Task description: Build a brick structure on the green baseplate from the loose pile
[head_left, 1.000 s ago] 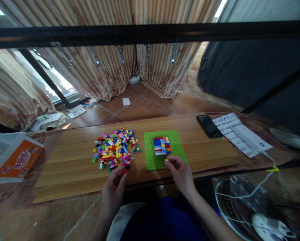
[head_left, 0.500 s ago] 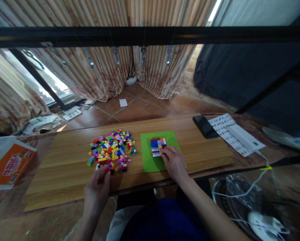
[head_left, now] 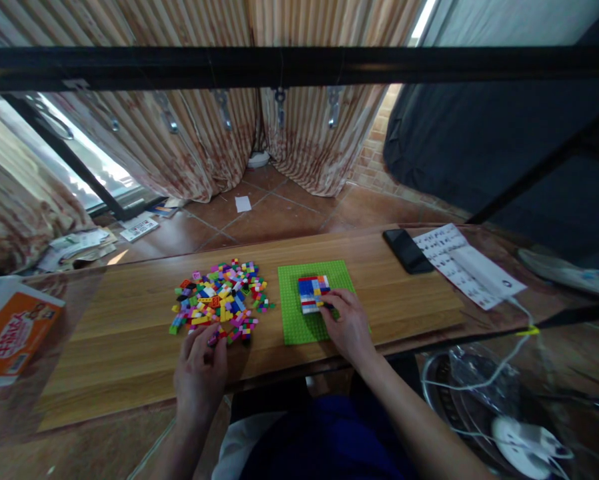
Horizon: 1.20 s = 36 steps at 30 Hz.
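Note:
A square block of building bricks [head_left: 309,289] in blue, red, white and other colours stands on a green baseplate [head_left: 291,325]. My right hand [head_left: 348,324] is closed at the block's near right corner, pinching a small yellow brick [head_left: 320,304] against it; the fingers partly hide that corner. To the left lies a loose pile of small coloured bricks [head_left: 224,300]. At the pile's near edge my left hand [head_left: 201,363] has its fingers curled, with a dark pink brick [head_left: 213,339] between thumb and forefinger.
The wooden board [head_left: 114,333] carries the bricks. A black phone [head_left: 408,251] and a printed sheet [head_left: 469,267] lie at the right, with a white cable. An orange and white box [head_left: 17,333] stands at the left end. A dark bar [head_left: 299,67] crosses beyond the table.
My left hand has shifted slightly right and its fingers have come further over the pile's near edge. My right hand stays at the block's corner. The whole view has shifted a little.

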Each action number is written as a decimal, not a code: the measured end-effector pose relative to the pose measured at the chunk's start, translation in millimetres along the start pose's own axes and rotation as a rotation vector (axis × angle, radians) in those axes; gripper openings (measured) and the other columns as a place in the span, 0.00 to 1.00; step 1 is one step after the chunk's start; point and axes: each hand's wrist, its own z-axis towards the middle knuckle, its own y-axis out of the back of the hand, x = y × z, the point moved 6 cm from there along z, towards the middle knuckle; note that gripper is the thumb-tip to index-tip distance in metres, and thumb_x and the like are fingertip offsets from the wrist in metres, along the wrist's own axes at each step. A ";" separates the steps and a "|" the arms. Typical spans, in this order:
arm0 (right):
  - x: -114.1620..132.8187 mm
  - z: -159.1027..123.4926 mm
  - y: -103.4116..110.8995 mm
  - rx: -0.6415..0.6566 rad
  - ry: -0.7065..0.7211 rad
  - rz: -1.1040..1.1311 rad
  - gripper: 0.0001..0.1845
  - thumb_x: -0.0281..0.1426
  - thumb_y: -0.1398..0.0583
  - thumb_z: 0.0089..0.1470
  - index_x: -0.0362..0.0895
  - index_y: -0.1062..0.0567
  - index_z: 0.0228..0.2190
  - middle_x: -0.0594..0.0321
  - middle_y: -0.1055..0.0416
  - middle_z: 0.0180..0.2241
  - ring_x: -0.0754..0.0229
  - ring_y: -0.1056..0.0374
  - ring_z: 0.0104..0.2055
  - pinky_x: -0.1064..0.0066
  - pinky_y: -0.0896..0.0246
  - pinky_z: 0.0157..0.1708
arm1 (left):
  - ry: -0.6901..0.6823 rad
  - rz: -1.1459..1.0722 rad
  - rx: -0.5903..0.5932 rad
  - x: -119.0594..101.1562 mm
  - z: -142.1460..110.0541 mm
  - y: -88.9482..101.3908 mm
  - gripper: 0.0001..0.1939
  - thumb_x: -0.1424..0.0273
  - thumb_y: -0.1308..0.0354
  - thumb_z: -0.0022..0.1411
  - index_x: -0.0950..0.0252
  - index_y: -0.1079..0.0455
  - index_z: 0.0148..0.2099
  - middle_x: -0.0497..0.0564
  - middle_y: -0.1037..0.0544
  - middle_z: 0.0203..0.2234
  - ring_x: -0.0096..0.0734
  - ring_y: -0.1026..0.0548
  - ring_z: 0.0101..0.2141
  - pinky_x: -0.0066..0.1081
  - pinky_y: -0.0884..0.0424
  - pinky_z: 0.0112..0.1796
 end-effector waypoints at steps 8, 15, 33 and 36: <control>-29.0 -5.6 12.4 -0.119 -0.322 0.187 0.18 0.39 0.43 0.56 0.41 0.26 0.43 0.51 0.29 0.41 0.56 0.32 0.35 0.63 0.34 0.35 | -0.008 -0.431 0.601 -92.4 -29.9 -77.9 0.24 0.66 0.48 0.62 0.64 0.37 0.60 0.48 0.23 0.29 0.25 0.28 0.23 0.27 0.31 0.28; -27.9 0.7 -9.6 -0.082 -0.357 0.153 0.28 0.43 0.41 0.53 0.38 0.31 0.51 0.44 0.30 0.48 0.48 0.34 0.48 0.54 0.39 0.49 | 0.052 -0.493 0.741 -118.9 -33.2 -115.9 0.31 0.70 0.48 0.60 0.69 0.46 0.65 0.47 0.24 0.26 0.28 0.28 0.23 0.29 0.35 0.28; -33.9 2.3 -18.8 -0.045 -0.372 0.150 0.26 0.43 0.39 0.49 0.41 0.26 0.47 0.49 0.29 0.44 0.48 0.34 0.47 0.54 0.39 0.49 | 0.031 -0.415 0.848 -130.2 -41.5 -124.6 0.34 0.73 0.50 0.59 0.66 0.50 0.67 0.47 0.26 0.27 0.32 0.29 0.28 0.31 0.37 0.32; -41.5 0.6 -19.5 -0.018 -0.388 0.246 0.30 0.47 0.38 0.48 0.40 0.26 0.47 0.49 0.28 0.44 0.50 0.32 0.44 0.55 0.37 0.47 | 0.070 -0.472 0.828 -122.5 -42.1 -116.7 0.33 0.70 0.49 0.59 0.66 0.47 0.66 0.47 0.25 0.27 0.30 0.29 0.27 0.30 0.36 0.31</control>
